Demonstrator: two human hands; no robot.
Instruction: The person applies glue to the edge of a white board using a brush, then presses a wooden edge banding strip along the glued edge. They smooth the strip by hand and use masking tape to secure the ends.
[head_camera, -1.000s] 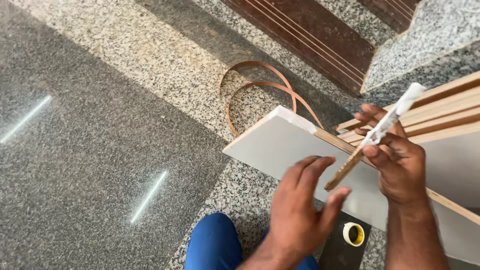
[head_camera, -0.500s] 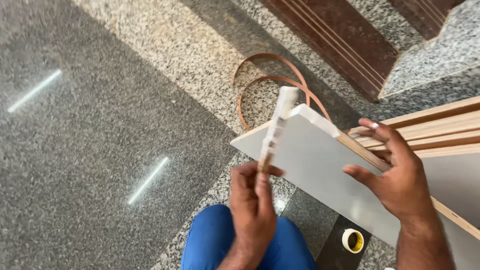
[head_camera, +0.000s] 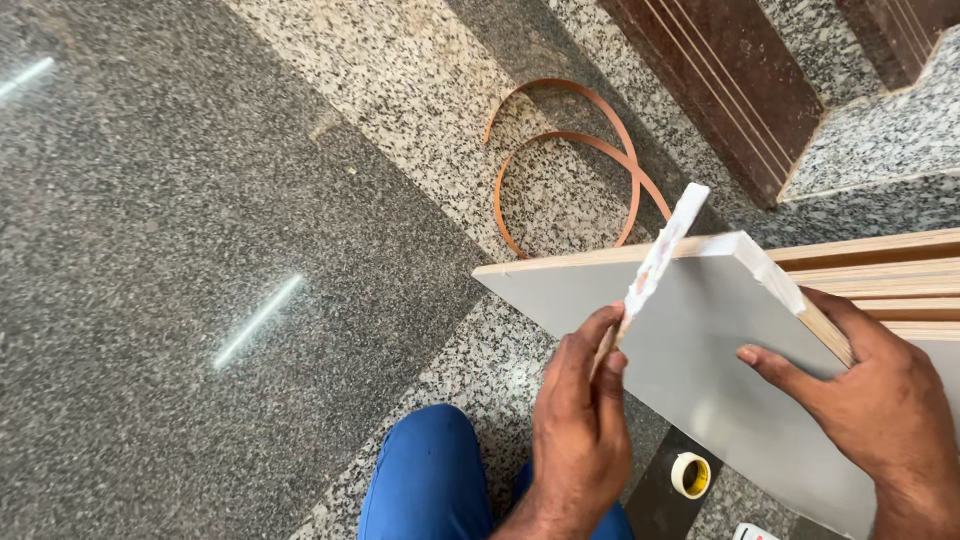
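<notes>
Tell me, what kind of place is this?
Probably a building's floor used for carpentry: polished granite floor, a stone step, a grey laminated board and coiled edge banding strip.

Left hand (head_camera: 580, 430) gripping closed; right hand (head_camera: 870, 400) spread flat

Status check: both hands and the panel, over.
Left hand grips white-smeared stick at grey panel edge. Right hand steadies panel. Tape roll on floor below.
</notes>
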